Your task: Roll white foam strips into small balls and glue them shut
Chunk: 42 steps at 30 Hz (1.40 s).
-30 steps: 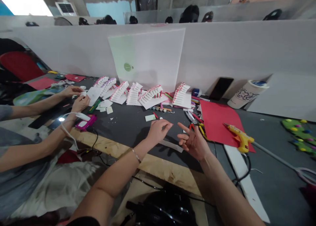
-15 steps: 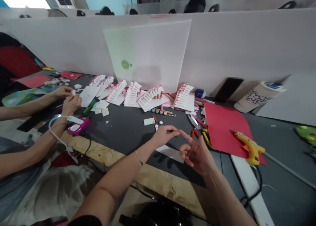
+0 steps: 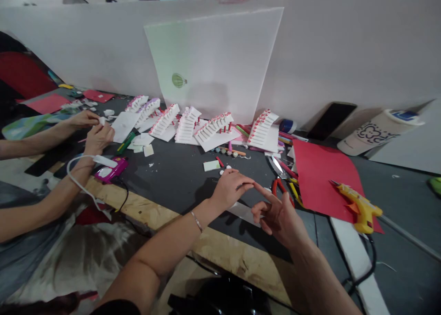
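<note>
My left hand (image 3: 230,187) hovers over the dark table mat (image 3: 175,177) with thumb and fingers pinched together; whatever the pinch holds is too small to make out. My right hand (image 3: 279,216) is beside it, index finger stretched out so its tip meets the left hand's pinch, the other fingers loosely bent and holding nothing. A white paper strip (image 3: 241,210) lies on the mat under both hands. Red-handled scissors (image 3: 279,185) lie just behind my right hand.
White paper stair models (image 3: 210,130) stand in a row before a white board (image 3: 213,62). A red sheet (image 3: 320,177), yellow glue gun (image 3: 360,205), cup (image 3: 379,132) and phone (image 3: 330,120) are at right. A co-worker's hands (image 3: 92,131) and a pink glue gun (image 3: 110,170) are at left.
My right hand went from fingers spread to index finger extended, and it closed in on my left hand, whose fingers drew into a pinch. The view tilted downward.
</note>
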Each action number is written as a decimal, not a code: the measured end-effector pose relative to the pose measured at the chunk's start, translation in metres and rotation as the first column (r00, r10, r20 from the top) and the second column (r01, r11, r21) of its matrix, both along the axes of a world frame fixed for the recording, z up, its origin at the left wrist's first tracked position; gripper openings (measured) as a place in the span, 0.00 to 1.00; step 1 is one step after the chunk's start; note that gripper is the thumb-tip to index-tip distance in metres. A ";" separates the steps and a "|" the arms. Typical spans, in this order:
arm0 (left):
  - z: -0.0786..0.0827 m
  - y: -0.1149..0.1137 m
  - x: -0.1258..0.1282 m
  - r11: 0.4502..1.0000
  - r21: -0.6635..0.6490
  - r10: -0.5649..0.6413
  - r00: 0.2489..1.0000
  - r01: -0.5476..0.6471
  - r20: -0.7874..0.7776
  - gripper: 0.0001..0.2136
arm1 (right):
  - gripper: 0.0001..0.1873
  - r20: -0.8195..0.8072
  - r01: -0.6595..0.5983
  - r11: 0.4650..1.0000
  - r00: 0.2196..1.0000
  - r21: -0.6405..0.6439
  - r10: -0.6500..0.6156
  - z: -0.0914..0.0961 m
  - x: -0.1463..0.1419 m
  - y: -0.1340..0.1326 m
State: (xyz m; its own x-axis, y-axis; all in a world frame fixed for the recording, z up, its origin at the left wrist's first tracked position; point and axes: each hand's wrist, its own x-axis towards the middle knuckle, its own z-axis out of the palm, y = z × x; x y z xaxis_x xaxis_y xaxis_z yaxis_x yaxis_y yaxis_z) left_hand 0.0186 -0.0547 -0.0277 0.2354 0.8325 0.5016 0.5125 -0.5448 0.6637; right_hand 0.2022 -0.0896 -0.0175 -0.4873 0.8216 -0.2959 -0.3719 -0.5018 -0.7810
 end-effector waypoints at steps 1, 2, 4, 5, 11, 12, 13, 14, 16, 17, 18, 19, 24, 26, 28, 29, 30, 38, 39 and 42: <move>-0.001 0.000 0.000 1.000 -0.002 -0.005 1.000 0.005 -0.028 0.12 | 0.42 0.002 0.004 1.000 1.000 -0.001 -0.004 0.001 0.000 0.000; -0.001 0.000 0.000 1.000 -0.007 -0.005 0.998 0.005 -0.057 0.12 | 0.42 0.006 0.008 1.000 1.000 -0.002 -0.008 0.001 0.000 -0.001; 0.000 0.001 -0.001 1.000 -0.013 0.000 0.995 -0.002 -0.096 0.13 | 0.41 0.012 0.011 1.000 1.000 -0.001 -0.011 0.001 0.000 -0.001; 0.000 0.001 -0.001 1.000 -0.012 0.001 0.995 -0.002 -0.103 0.13 | 0.41 0.014 0.011 1.000 1.000 0.001 -0.011 0.001 0.000 -0.001; 0.002 0.000 -0.002 0.999 -0.041 -0.016 0.993 0.011 -0.118 0.14 | 0.42 0.001 -0.007 1.000 1.000 -0.016 0.007 0.001 0.001 -0.002; 0.002 0.000 -0.002 0.999 -0.043 -0.004 0.992 -0.002 -0.124 0.15 | 0.42 -0.005 -0.012 1.000 1.000 -0.019 0.012 0.002 0.001 -0.002; 0.002 -0.001 -0.002 0.999 -0.043 0.007 0.992 -0.013 -0.127 0.16 | 0.42 -0.013 -0.017 1.000 1.000 -0.021 0.016 0.002 0.001 -0.002; 0.002 -0.001 -0.001 0.999 -0.041 0.016 0.992 -0.021 -0.123 0.17 | 0.42 -0.020 -0.023 0.999 1.000 -0.021 0.023 0.003 0.001 -0.003; 0.002 -0.002 0.001 0.999 -0.042 0.012 0.995 -0.016 -0.095 0.18 | 0.42 -0.033 -0.035 0.999 0.999 -0.023 0.035 0.005 0.001 -0.003; 0.002 -0.003 0.002 0.999 -0.048 0.000 0.997 -0.004 -0.073 0.18 | 0.42 -0.040 -0.041 0.999 0.998 -0.027 0.040 0.006 0.001 -0.003; 0.001 -0.003 0.003 0.998 -0.056 -0.010 0.999 0.008 -0.050 0.19 | 0.42 -0.048 -0.045 0.999 0.998 -0.030 0.043 0.007 0.001 -0.003; 0.001 -0.004 0.003 0.998 -0.068 -0.017 0.999 0.015 -0.030 0.18 | 0.42 -0.059 -0.047 0.998 0.997 -0.032 0.045 0.008 0.001 -0.002; 0.002 -0.004 0.004 0.990 -0.140 0.033 0.998 -0.024 0.062 0.16 | 0.38 -0.116 -0.022 0.999 0.993 -0.027 0.018 0.007 0.005 0.000; 0.002 -0.003 0.003 0.984 -0.176 0.056 0.992 -0.035 0.112 0.15 | 0.35 -0.127 0.003 1.000 0.992 -0.029 -0.007 0.007 0.007 0.000; 0.003 -0.003 0.002 0.976 -0.214 0.061 0.990 -0.032 0.129 0.14 | 0.34 -0.131 0.027 0.999 0.991 -0.029 -0.031 0.007 0.009 -0.001; 0.003 -0.003 0.002 0.974 -0.226 0.056 0.991 -0.028 0.119 0.14 | 0.33 -0.132 0.035 0.999 0.991 -0.030 -0.039 0.008 0.010 -0.001; 0.003 -0.003 0.002 0.972 -0.232 0.048 0.994 -0.025 0.095 0.15 | 0.33 -0.135 0.043 0.999 0.990 -0.032 -0.047 0.008 0.010 -0.001; 0.002 -0.005 0.005 0.975 -0.220 0.014 0.994 -0.038 -0.107 0.20 | 0.33 -0.055 0.015 0.999 0.998 0.030 -0.014 0.003 0.000 -0.005; 0.003 -0.006 0.005 0.975 -0.222 0.020 0.998 -0.033 -0.063 0.19 | 0.33 -0.041 0.010 0.999 0.999 0.042 -0.009 0.002 -0.001 -0.005; 0.005 -0.007 0.005 0.978 -0.210 0.017 0.996 0.002 0.087 0.17 | 0.34 -0.010 -0.002 0.998 1.000 0.064 0.002 -0.003 -0.004 -0.006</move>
State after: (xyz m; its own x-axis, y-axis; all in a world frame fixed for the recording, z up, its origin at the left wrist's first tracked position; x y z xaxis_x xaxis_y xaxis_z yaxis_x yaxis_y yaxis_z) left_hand 0.0238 -0.0615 -0.0229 0.1915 0.9229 0.3340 0.4505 -0.3850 0.8055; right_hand 0.1981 -0.0953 -0.0203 -0.4916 0.8378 -0.2375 -0.3790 -0.4514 -0.8078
